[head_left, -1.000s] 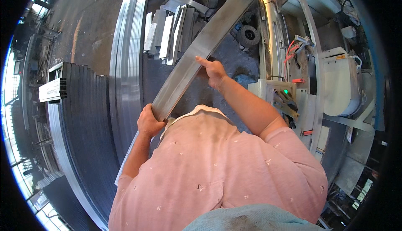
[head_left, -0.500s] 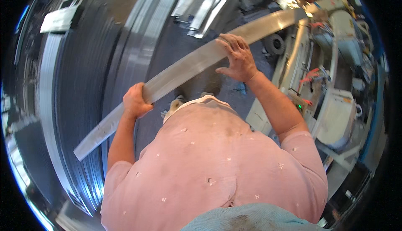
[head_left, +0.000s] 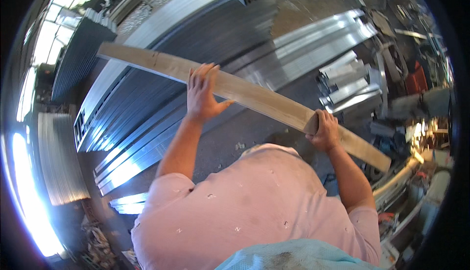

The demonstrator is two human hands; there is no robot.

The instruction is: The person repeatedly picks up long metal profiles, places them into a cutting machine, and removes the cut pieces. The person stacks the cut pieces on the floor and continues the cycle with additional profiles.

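Note:
A long, flat metal bar (head_left: 264,99) crosses in front of me, from the upper left down to the right. My left hand (head_left: 201,94) lies against its middle-left part, fingers over its face to the far edge and thumb spread along the near edge. Further right, my right hand (head_left: 325,130) is closed round the bar, its fingers wrapped over the far edge. The left end of the bar reaches over a stack of long metal profiles (head_left: 210,50). What the bar's underside looks like is hidden.
Shorter metal offcuts (head_left: 350,81) lie on the floor at the right, beyond my right hand. More long shiny profiles (head_left: 318,40) rest behind them. A ribbed metal stack (head_left: 61,157) stands at the far left. Machinery (head_left: 406,191) is at the lower right.
My view has turned left, bringing the profile stacks ahead. The bar now slopes down to the right instead of up. My right hand has closed round it; my left fingers now lie across its face.

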